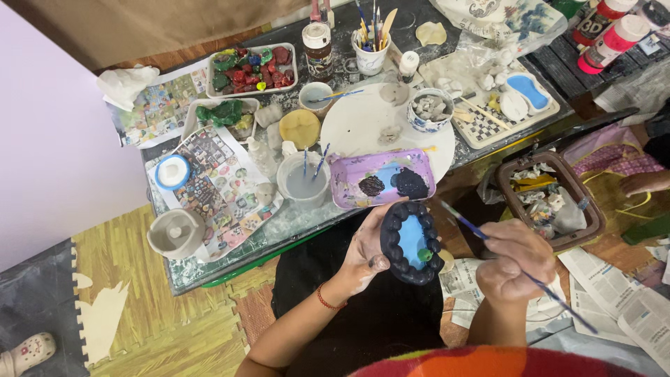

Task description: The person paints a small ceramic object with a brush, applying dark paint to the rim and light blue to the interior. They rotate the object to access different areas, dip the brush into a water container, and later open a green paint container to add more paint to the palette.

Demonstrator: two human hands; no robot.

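The head camera looks down on a small oval clay dish with a dark bumpy rim and a light blue inside (410,242). The rim seems fully painted dark and the inside is filled blue, with one green dot at about 4 o'clock, so I judge the painting to be nearly finished, with only details left. The left hand (366,255), smeared with paint, is closed around the dish from its 9 o'clock side. The right hand (513,262) lies at 3 o'clock from the dish, apart from it, and pinches a thin blue-handled paintbrush (481,236) whose tip points toward the rim. A purple plastic palette tray (363,167) lies at 12 o'clock on the table.
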